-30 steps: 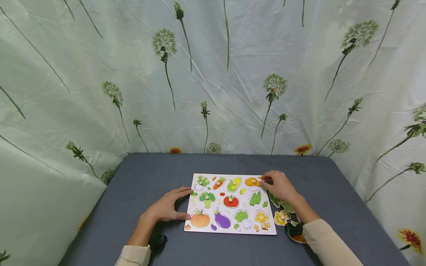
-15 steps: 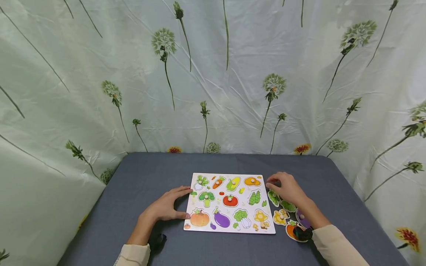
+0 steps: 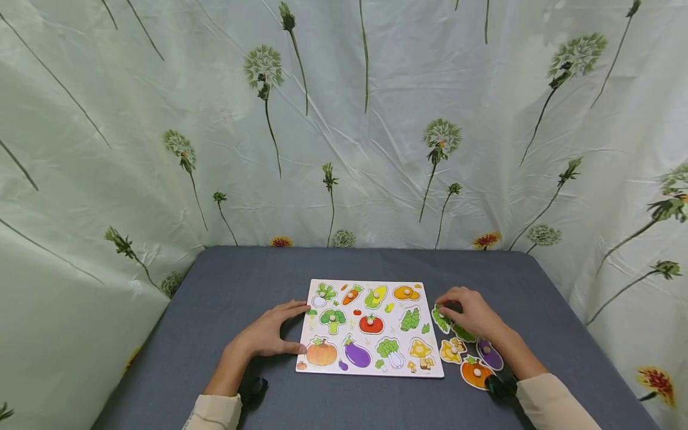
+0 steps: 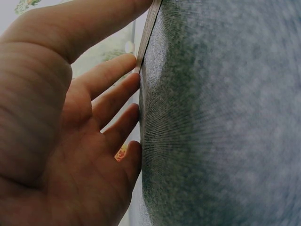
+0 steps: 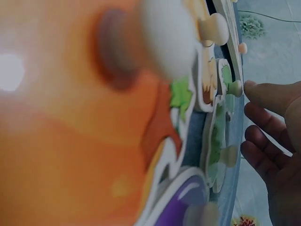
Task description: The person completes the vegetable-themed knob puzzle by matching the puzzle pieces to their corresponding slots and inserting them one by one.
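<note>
The white vegetable peg puzzle board (image 3: 344, 334) lies flat on the table, with knobbed pieces such as a tomato (image 3: 371, 324) and a broccoli (image 3: 332, 321) in it. My left hand (image 3: 271, 332) spreads along the board's left side, fingertips and thumb at its edge; the left wrist view shows the straight fingers (image 4: 115, 110) by that edge. To the right of the board, my right hand (image 3: 469, 310) hovers over a leafy green piece (image 3: 441, 321), partly covering a second green piece (image 3: 465, 334). In the right wrist view its thumb tip is right at a green piece's knob (image 5: 235, 88), fingers loosely bent.
Near the right wrist lie a mushroom piece (image 3: 451, 351), an orange pumpkin piece (image 3: 475, 373) and a purple eggplant piece (image 3: 490, 356). The dark grey table (image 3: 269, 269) ends at a floral curtain (image 3: 387, 149).
My right hand has let go of the orange piece at the board's top right corner, which stays there. The hand has moved right and down to the loose green pieces. My left hand stays put.
</note>
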Demonstrator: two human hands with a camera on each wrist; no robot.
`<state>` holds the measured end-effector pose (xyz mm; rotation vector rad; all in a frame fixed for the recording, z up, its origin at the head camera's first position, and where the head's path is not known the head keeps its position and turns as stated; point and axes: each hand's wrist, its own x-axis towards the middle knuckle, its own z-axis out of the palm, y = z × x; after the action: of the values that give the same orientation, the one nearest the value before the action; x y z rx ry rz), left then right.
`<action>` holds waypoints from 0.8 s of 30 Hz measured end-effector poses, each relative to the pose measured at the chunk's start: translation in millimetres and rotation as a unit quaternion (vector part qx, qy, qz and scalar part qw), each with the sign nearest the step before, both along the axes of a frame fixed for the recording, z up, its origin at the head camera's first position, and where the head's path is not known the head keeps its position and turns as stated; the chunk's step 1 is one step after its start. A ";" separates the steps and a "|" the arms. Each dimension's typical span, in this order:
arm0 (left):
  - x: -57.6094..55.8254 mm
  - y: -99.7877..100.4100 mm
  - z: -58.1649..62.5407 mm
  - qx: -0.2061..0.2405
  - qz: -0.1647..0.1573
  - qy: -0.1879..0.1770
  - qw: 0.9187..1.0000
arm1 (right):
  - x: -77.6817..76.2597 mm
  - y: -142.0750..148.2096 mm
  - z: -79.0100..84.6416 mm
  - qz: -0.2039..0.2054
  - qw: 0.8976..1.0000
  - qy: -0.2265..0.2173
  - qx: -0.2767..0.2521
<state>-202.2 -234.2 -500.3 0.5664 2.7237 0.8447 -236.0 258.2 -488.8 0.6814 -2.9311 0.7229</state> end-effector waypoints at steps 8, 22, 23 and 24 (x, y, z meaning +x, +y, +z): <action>0.5 -0.4 3.5 -0.001 0.000 -0.005 1.000 | 3.8 6.3 -8.8 0.046 0.999 -0.005 -0.027; 0.3 -0.7 -2.3 0.003 -0.009 0.008 1.000 | 6.9 12.3 -6.8 0.088 0.996 -0.016 -0.025; 0.0 -0.6 -2.7 0.002 -0.009 0.008 1.000 | 6.7 12.7 -6.7 0.089 0.996 -0.018 -0.026; -0.1 -0.4 -2.5 0.002 -0.007 0.007 1.000 | 6.4 13.2 -7.0 0.089 0.995 -0.019 -0.028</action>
<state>-202.3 -234.6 -502.9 0.5944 2.7270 0.8461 -229.6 271.4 -495.8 0.9434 -2.8971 0.8374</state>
